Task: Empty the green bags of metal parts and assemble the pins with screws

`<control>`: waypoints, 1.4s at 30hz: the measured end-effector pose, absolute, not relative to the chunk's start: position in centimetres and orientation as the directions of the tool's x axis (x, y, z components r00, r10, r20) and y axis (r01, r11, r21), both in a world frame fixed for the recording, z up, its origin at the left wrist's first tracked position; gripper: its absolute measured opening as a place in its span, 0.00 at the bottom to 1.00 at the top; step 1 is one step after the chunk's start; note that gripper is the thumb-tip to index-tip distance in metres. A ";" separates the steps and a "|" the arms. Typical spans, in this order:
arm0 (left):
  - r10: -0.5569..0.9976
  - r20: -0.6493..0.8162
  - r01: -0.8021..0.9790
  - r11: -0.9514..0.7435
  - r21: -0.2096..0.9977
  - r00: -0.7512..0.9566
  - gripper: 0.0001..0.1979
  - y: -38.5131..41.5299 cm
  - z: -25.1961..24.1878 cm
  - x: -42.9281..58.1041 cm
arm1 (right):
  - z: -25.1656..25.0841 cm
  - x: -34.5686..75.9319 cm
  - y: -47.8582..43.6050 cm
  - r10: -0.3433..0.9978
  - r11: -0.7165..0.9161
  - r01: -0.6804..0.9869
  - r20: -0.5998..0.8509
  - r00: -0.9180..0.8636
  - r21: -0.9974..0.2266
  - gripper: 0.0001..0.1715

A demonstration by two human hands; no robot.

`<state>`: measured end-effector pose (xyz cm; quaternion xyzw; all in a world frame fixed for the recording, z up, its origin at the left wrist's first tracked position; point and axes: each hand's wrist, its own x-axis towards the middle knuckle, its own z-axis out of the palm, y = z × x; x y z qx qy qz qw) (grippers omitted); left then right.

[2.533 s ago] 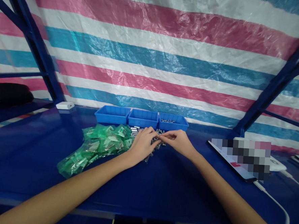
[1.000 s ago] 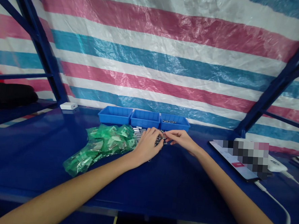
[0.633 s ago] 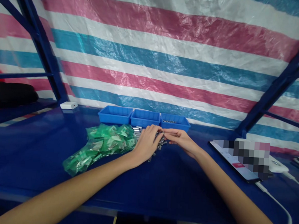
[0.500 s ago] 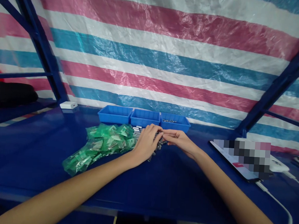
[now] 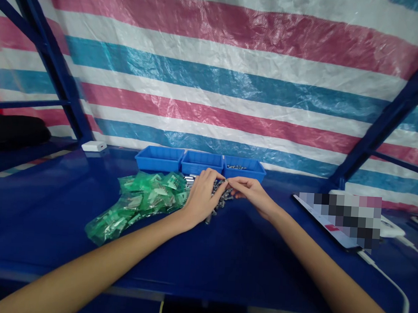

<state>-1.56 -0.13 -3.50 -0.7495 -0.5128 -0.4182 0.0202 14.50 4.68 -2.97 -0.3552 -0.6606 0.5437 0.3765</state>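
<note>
Head view, and what fills most of my feed is the striped plastic sheeting (image 5: 217,76) hanging behind the blue counter (image 5: 202,269). Next in size is the pile of green plastic bags (image 5: 146,197), lying left of the left forearm. Behind it, three blue bins stand in a row: left bin (image 5: 159,160), middle bin (image 5: 202,162) and right bin (image 5: 250,170), the last with small metal parts inside.

Smaller again are the hands. I see the left hand (image 5: 205,194) arched beside a loose heap of metal pieces (image 5: 222,202), thumb and index drawn together. The right hand (image 5: 250,192) meets it tip to tip, also pinching. Between them, just above the heap, is a small metal piece (image 5: 226,180), mostly covered by the fingertips.

To handle it well, I'd hold it steady with one pinch, let the other do the fine work, and stay low over the heap so a slip falls among its fellows.

Which way the piece points, and how its long axis runs, I can't tell from here. The heap itself lies at mixed angles; the silvery cylinders (image 5: 189,178) beyond the left hand lie roughly crosswise.
</note>
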 end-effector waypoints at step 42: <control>0.841 0.409 0.859 -0.465 0.214 0.353 0.05 -0.3 -4.3 -1.4 | -5.9 16.9 7.8 0.765 0.594 0.466 0.280 -0.580 -0.656 0.20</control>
